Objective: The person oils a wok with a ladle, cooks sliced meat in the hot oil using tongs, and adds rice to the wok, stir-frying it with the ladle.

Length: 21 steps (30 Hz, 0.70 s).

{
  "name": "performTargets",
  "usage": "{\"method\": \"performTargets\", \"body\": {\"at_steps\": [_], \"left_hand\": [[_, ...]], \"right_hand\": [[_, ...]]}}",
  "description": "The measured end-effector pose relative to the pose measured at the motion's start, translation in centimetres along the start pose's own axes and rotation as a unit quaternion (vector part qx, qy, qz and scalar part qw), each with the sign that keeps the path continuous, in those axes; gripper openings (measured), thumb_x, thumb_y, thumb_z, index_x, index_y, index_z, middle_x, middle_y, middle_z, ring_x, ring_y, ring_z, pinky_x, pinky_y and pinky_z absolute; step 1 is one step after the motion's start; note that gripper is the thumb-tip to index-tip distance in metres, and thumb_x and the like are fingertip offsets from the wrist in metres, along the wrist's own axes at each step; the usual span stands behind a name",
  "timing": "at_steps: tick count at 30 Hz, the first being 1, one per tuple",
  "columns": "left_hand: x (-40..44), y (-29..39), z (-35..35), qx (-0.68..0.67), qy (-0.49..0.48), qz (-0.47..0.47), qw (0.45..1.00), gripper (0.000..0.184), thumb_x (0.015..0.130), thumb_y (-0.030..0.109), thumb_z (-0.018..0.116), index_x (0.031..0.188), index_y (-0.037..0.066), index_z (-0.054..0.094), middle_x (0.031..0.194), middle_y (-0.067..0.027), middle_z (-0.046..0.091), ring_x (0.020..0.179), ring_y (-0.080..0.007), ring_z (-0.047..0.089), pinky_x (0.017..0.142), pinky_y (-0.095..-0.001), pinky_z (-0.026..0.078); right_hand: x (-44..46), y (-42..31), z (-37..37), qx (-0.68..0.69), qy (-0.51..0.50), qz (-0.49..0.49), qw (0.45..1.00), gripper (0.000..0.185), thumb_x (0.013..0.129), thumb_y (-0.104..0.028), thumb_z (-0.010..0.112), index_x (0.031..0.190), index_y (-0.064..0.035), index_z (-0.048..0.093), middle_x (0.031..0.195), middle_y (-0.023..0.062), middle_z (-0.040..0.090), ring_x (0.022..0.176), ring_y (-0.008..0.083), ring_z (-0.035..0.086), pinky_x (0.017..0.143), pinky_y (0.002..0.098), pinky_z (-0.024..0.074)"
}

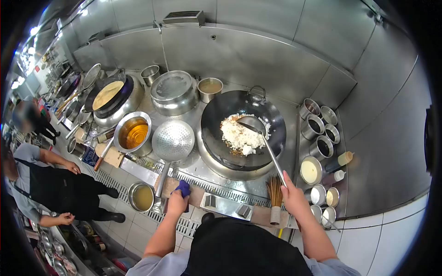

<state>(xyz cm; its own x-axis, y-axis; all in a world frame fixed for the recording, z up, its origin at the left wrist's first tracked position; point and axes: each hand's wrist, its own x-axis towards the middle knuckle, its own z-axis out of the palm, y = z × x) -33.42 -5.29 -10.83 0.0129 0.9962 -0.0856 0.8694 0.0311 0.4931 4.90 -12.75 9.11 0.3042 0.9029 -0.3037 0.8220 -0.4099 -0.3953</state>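
My right hand point(293, 195) grips the long handle of a steel ladle point(272, 156). The ladle's bowl rests in white rice point(237, 133) inside a black wok point(215, 110) on the burner. Some brownish bits show at the rice's lower edge. My left hand point(177, 202) is closed around a bunched purple cloth point(183, 187) at the stove's front edge. Beside that hand lies the handle of a perforated strainer point(173, 140), and a small pot of yellowish liquid point(141, 197) is to its left. A bamboo wok brush point(275, 202) stands close to my right hand.
Seasoning containers point(311, 170) and squeeze bottles point(340, 162) line the right side. Left of the wok are a pot of amber oil point(136, 133), an upturned steel pot point(173, 94) and a second wok point(131, 87). A co-worker in a black apron point(60, 181) stands at the left.
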Motion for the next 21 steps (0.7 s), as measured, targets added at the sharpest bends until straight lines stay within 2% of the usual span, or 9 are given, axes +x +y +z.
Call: {"method": "performTargets", "body": {"at_steps": [3, 5, 8, 9, 11, 13, 15, 18, 21], "left_hand": [[0.3, 1.8, -2.9, -0.165, -0.008, -0.084, 0.983, 0.031, 0.083, 0.021, 0.061, 0.1, -0.005, 0.058, 0.09, -0.0215, 0.064, 0.083, -0.0343, 0.063, 0.076, -0.0375, 0.05], [0.9, 1.1, -2.4, -0.539, -0.051, -0.167, 0.824, 0.034, 0.086, 0.021, 0.058, 0.109, -0.004, 0.057, 0.098, -0.0114, 0.065, 0.088, -0.0249, 0.063, 0.079, -0.034, 0.049], [-0.3, 4.7, -5.5, -0.749, -0.048, -0.229, 0.62, 0.045, 0.082, 0.024, 0.056, 0.121, 0.0, 0.05, 0.117, -0.0148, 0.058, 0.106, -0.0273, 0.057, 0.095, -0.0398, 0.044], [-0.6, 5.1, -5.5, -0.747, -0.045, -0.234, 0.621, 0.045, 0.082, 0.024, 0.056, 0.121, 0.0, 0.05, 0.117, -0.0148, 0.058, 0.106, -0.0273, 0.057, 0.095, -0.0398, 0.044], [-1.3, 5.8, -5.7, -0.863, -0.083, -0.126, 0.483, 0.054, 0.077, 0.03, 0.057, 0.123, 0.003, 0.05, 0.121, -0.0146, 0.056, 0.111, -0.03, 0.054, 0.101, -0.0436, 0.039], [-1.7, 8.1, -5.4, -0.881, -0.105, -0.084, 0.454, 0.062, 0.074, 0.032, 0.058, 0.129, 0.004, 0.045, 0.13, -0.0158, 0.049, 0.12, -0.0347, 0.047, 0.104, -0.0481, 0.034], [-1.5, 9.7, -4.4, -0.88, -0.194, -0.036, 0.432, 0.063, 0.076, 0.03, 0.057, 0.13, 0.003, 0.042, 0.13, -0.0173, 0.047, 0.122, -0.0393, 0.043, 0.104, -0.0511, 0.032], [-0.7, 10.5, -2.1, -0.873, -0.193, -0.073, 0.442, 0.05, 0.081, 0.027, 0.057, 0.123, 0.002, 0.045, 0.106, -0.0161, 0.056, 0.108, -0.0365, 0.051, 0.099, -0.053, 0.037], [0.4, 11.4, -0.6, -0.857, -0.197, -0.127, 0.458, 0.037, 0.085, 0.028, 0.058, 0.109, 0.001, 0.05, 0.083, -0.0096, 0.056, 0.074, -0.0194, 0.056, 0.069, -0.0345, 0.049]], "right_hand": [[1.4, 4.2, 2.9, 0.042, -0.006, -0.047, 0.998, 0.052, 0.092, -0.029, 0.045, 0.141, -0.0274, 0.028, 0.076, 0.0266, 0.06, 0.072, 0.0451, 0.059, 0.067, 0.052, 0.046], [3.6, 5.7, 4.7, 0.009, 0.009, -0.095, 0.995, 0.052, 0.092, -0.028, 0.046, 0.141, -0.0273, 0.029, 0.076, 0.026, 0.061, 0.07, 0.0442, 0.059, 0.065, 0.0511, 0.0456], [2.5, 3.5, 1.1, 0.042, 0.013, -0.068, 0.997, 0.052, 0.091, -0.026, 0.047, 0.14, -0.0261, 0.031, 0.083, 0.0269, 0.061, 0.078, 0.0446, 0.059, 0.071, 0.0504, 0.0461], [0.9, 2.6, -0.7, 0.05, -0.001, -0.026, 0.998, 0.051, 0.091, -0.026, 0.047, 0.14, -0.0256, 0.031, 0.086, 0.0273, 0.061, 0.081, 0.0449, 0.059, 0.074, 0.0498, 0.0465], [0.7, 4.0, -0.4, 0.093, -0.008, -0.022, 0.995, 0.048, 0.091, -0.023, 0.048, 0.138, -0.0219, 0.036, 0.088, 0.0287, 0.061, 0.086, 0.0444, 0.06, 0.075, 0.0453, 0.0464], [4.4, 8.6, 4.5, 0.122, 0.048, -0.185, 0.974, 0.049, 0.091, -0.022, 0.048, 0.139, -0.0219, 0.035, 0.087, 0.029, 0.06, 0.085, 0.0445, 0.06, 0.075, 0.0452, 0.0466], [5.8, 7.9, 4.4, 0.105, 0.038, -0.194, 0.975, 0.05, 0.091, -0.022, 0.048, 0.139, -0.0224, 0.034, 0.096, 0.0292, 0.06, 0.092, 0.0426, 0.059, 0.081, 0.0426, 0.0465], [3.0, 1.6, -0.9, 0.07, -0.081, 0.017, 0.994, 0.049, 0.091, -0.021, 0.048, 0.138, -0.0165, 0.035, 0.124, 0.0244, 0.05, 0.112, 0.0367, 0.052, 0.093, 0.0361, 0.0418], [5.3, 6.1, 3.4, 0.156, 0.024, -0.137, 0.978, 0.049, 0.092, -0.026, 0.047, 0.139, -0.0207, 0.034, 0.088, 0.0273, 0.061, 0.085, 0.0422, 0.06, 0.077, 0.0443, 0.0468]]}}
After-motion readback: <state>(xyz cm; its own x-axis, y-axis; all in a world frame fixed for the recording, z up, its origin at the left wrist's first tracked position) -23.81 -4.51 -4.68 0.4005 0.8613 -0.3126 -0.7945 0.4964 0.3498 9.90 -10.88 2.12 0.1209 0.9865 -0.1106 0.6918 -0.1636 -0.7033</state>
